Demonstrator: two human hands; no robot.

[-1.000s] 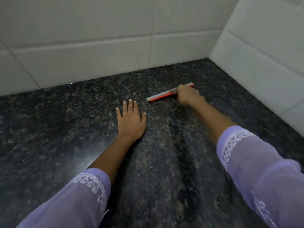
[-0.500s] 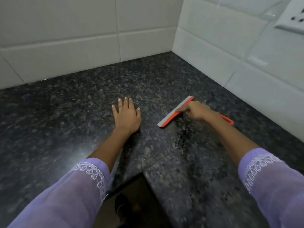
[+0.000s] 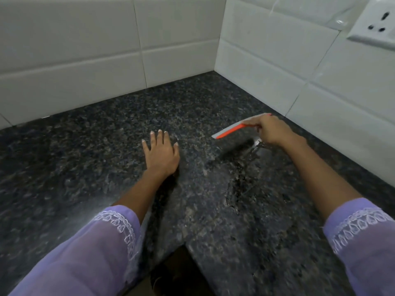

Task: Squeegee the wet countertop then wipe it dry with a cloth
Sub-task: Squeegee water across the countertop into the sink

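A dark speckled granite countertop (image 3: 89, 159) fills the corner under white tiled walls. My right hand (image 3: 271, 131) grips a small squeegee (image 3: 232, 129) with an orange body and a pale grey blade. The squeegee is lifted a little off the stone, casting a shadow below it. A wet streak and small puddle (image 3: 255, 147) glisten just under my right hand. My left hand (image 3: 161, 153) rests flat on the countertop, fingers spread, to the left of the squeegee. No cloth is in view.
White tiled walls (image 3: 85, 67) meet at the back corner, close behind the squeegee. A white wall socket (image 3: 376, 24) sits at the upper right. The counter's front edge forms an inner corner (image 3: 183, 245) near my body, with dark floor below.
The squeegee has come up off the countertop and shifted slightly toward the right wall. My left hand has stayed flat in place. The view has tilted a little.
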